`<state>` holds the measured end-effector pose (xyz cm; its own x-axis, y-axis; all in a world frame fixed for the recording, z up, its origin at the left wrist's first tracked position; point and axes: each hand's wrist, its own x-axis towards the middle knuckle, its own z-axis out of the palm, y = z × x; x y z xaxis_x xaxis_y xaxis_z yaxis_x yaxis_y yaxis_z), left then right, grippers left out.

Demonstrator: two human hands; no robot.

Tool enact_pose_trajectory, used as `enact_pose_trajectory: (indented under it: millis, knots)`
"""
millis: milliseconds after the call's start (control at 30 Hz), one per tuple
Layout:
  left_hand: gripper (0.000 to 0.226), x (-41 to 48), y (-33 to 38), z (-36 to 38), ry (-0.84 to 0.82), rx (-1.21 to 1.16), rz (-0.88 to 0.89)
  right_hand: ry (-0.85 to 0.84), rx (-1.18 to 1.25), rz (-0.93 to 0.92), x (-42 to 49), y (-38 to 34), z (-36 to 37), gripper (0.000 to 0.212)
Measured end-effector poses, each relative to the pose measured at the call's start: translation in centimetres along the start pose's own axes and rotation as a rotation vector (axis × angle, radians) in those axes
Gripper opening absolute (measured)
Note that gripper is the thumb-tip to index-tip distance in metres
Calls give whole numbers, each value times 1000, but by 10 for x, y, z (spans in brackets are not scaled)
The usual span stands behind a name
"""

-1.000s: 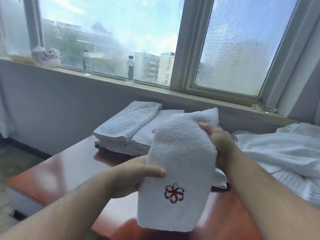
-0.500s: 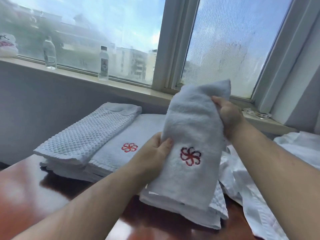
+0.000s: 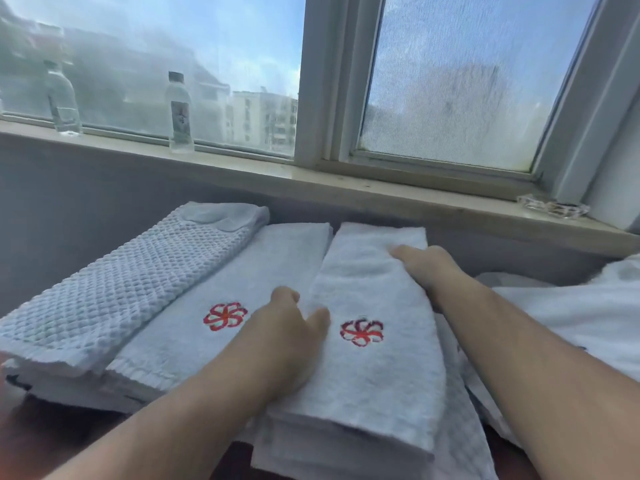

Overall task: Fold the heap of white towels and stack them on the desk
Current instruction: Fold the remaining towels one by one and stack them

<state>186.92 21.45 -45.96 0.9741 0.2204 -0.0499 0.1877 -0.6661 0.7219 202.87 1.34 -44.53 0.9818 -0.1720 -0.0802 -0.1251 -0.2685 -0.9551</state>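
A folded white towel (image 3: 374, 368) with a red flower emblem lies on top of the right-hand stack on the dark red desk (image 3: 52, 431). My left hand (image 3: 287, 337) grips its left edge, thumb on top near the emblem. At the far right edge my right hand (image 3: 426, 265) holds the same towel. To the left sit a second emblem towel (image 3: 221, 327) and a waffle-weave towel (image 3: 114, 289), both folded on a low stack. Unfolded white linen (image 3: 571, 323) is heaped at the right.
The wall and a windowsill (image 3: 346, 188) run right behind the stacks. Two water bottles (image 3: 180, 112) stand on the sill at the left and a glass dish (image 3: 554, 207) at the right. More waffle towel (image 3: 464, 427) lies under the top one.
Both hands have lowered the folded emblem towel from mid-air onto the right-hand stack, beside the other emblem towel. My head has moved closer and looks further down.
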Motion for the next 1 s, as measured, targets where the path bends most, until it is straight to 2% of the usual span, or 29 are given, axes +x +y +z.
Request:
enact_pose_trajectory:
  millis: [167, 233, 333, 400, 433, 500, 567, 633, 733, 1000]
  knots:
    - [56, -7, 0, -3, 100, 148, 131, 28, -43, -166, -4, -9, 1, 18]
    - [56, -8, -3, -3, 96, 172, 143, 26, -88, -167, -3, -11, 5, 30]
    - [51, -10, -5, -3, 141, 239, 186, 193, -481, -166, 3, -12, 11, 54]
    - [44, -8, -1, 0, 195, 239, 286, 349, -667, -316, 2, -15, 14, 58]
    - [40, -7, 3, 1, 197, 222, 345, 369, -717, -405, 1, -18, 14, 54]
    - [41, -5, 11, 5, 129, 214, 412, 281, -776, -499, 0, -27, 17, 37]
    - [63, -5, 14, 14, 28, 266, 409, 150, -838, -503, 1, -33, 22, 28]
    - [89, -6, 9, 24, -30, 335, 402, -8, -940, -455, 4, -33, 26, 31]
    - [111, -5, -4, 32, -46, 355, 422, -193, -1025, -409, 15, -22, 34, 48]
    - [122, 2, -14, 43, 35, 280, 409, -181, -1007, -352, 45, -7, 48, 54]
